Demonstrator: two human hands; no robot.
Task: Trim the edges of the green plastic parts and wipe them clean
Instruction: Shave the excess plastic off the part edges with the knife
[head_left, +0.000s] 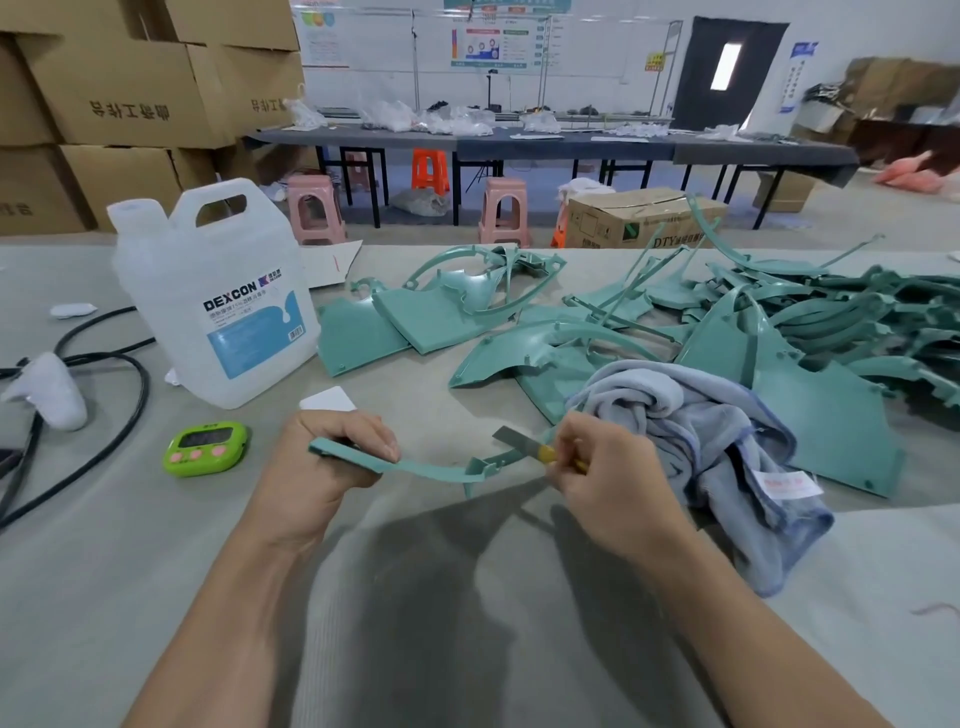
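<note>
The green strip (415, 467) hangs above the table (156, 571) at centre, the left hand (317, 467) clenched round its 9 o'clock end to steady it. The right hand (608, 483) grips a knife (524, 441), blade laid on the strip's ribbed 3 o'clock end, likely to shave flash. A towel (701, 447) lies touching that hand, ready for wiping. A timer (205, 447) sits at 9 o'clock, a jug (218, 301) at 11. Untrimmed parts (779, 332) crowd 1 o'clock.

Teal-green parts (623, 322), lime timer (205, 448), pale blue cloth (701, 431), yellow-handled knife (540, 451).
</note>
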